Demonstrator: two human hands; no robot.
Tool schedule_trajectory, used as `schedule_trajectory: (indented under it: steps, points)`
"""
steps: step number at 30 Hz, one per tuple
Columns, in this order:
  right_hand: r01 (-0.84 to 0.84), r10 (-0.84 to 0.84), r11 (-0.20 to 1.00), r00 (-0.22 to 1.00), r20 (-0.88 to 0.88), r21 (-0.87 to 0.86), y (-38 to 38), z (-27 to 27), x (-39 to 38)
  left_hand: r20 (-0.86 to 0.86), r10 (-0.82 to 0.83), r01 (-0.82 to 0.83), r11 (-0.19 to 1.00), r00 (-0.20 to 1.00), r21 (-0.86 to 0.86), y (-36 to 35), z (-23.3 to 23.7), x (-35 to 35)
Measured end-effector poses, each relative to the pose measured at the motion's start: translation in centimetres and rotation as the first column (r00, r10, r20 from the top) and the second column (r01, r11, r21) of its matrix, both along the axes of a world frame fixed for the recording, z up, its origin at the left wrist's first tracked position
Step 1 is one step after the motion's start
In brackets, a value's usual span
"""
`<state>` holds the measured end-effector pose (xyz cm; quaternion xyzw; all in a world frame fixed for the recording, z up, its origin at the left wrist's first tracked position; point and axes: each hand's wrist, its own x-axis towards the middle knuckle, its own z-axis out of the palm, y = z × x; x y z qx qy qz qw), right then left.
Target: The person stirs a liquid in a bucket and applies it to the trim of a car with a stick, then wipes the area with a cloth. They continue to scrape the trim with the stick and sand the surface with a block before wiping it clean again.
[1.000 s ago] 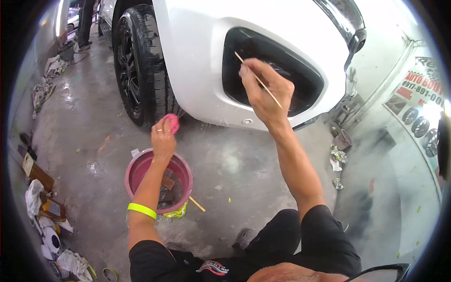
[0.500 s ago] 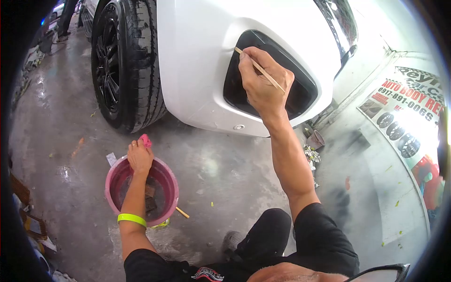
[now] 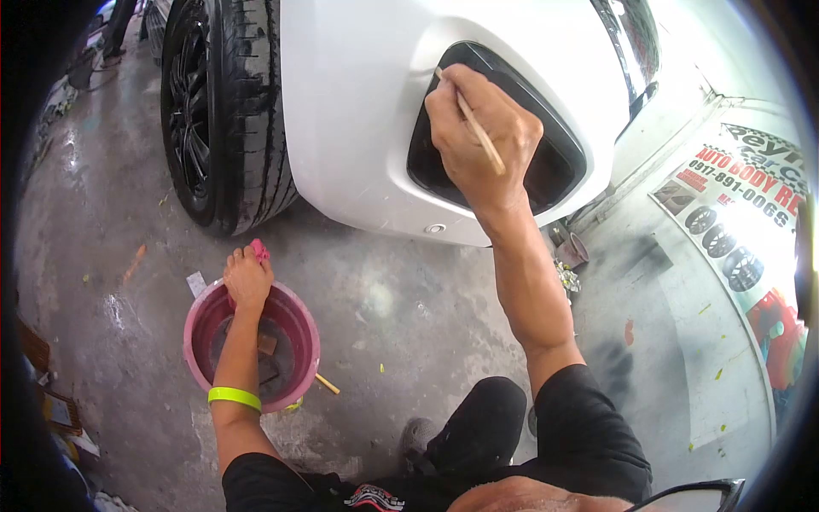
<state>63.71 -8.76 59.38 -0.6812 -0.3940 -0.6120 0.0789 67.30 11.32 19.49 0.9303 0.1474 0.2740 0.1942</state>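
My right hand (image 3: 495,128) is closed around a thin wooden stick (image 3: 485,143). The stick's upper tip lies at the edge of the black insert (image 3: 559,175) in the white car bumper (image 3: 354,128); whether it touches is hard to see. Bunched in my closed left hand (image 3: 248,283) is a pink cloth (image 3: 260,250), part of it showing past the fingers. That hand is over the far rim of a pink bucket (image 3: 313,341). Water and brownish blocks (image 3: 267,345) show inside the bucket, partly behind my forearm.
Left of the bumper stands a car wheel (image 3: 247,111). A yellowish stick (image 3: 328,384) pokes out beside the bucket on the grey floor. To the right are a wall with a printed banner (image 3: 742,188) and a small pot (image 3: 572,250). A person's leg (image 3: 118,30) shows at the far left.
My right hand has tilted and moved slightly up, with the stick standing steeper. The left hand with the cloth stays at the bucket rim; the view has shifted a little.
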Motion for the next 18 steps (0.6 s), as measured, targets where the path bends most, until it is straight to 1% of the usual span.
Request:
schedule_trajectory:
  steps: [1, 2, 3, 6, 10, 12, 13, 15, 16, 18]
  points:
    - [0.055, -0.048, 0.994, 0.996, 0.072, -0.1, -0.1, -0.2, 0.1, -0.002, -0.001, 0.001, 1.0, 1.0, -0.002, 0.0, 0.0, 0.0]
    - [0.05, -0.035, 0.991, 0.993, 0.113, -0.126, -0.1, -0.7, 0.1, 0.0, 0.004, -0.004, 1.0, 1.0, 0.0, 0.0, 0.0, 0.0]
    - [0.051, -0.036, 0.99, 0.993, 0.115, -0.134, -0.1, -1.1, 0.1, 0.005, 0.009, -0.009, 1.0, 1.0, 0.0, -0.1, 0.2, 0.0]
    - [0.039, -0.027, 0.997, 0.984, 0.177, -0.066, 0.2, -1.3, 0.3, -0.003, -0.006, 0.006, 0.999, 1.0, -0.041, -0.1, 0.6, -0.2]
    - [0.084, -0.069, 0.992, 0.985, 0.156, -0.092, 0.3, -1.6, 0.2, 0.006, 0.003, -0.002, 0.999, 1.0, -0.041, -0.1, 0.3, -0.2]
    - [0.039, -0.025, 0.995, 0.989, 0.143, -0.097, 0.4, -1.9, 0.3, 0.014, 0.008, -0.007, 0.999, 1.0, -0.037, -0.1, 0.5, -0.2]
    - [0.042, -0.027, 0.994, 0.989, 0.145, -0.105, 0.5, -1.6, 0.3, 0.016, 0.005, -0.004, 0.999, 1.0, -0.045, -0.1, 0.4, -0.2]
    - [0.051, -0.049, 0.999, 0.993, 0.111, -0.018, 0.8, -1.1, 0.2, -0.01, 0.001, -0.001, 0.999, 1.0, -0.048, 0.0, 0.2, -0.1]
    - [0.081, -0.08, 0.997, 0.995, 0.059, -0.006, 0.9, -1.3, 0.1, -0.011, -0.001, 0.001, 0.999, 1.0, -0.052, 0.0, 0.2, -0.2]
    - [0.07, -0.071, 0.997, 0.997, 0.033, 0.007, 0.7, -1.9, 0.0, 0.02, 0.002, -0.001, 0.999, 1.0, -0.047, 0.0, 0.3, -0.3]
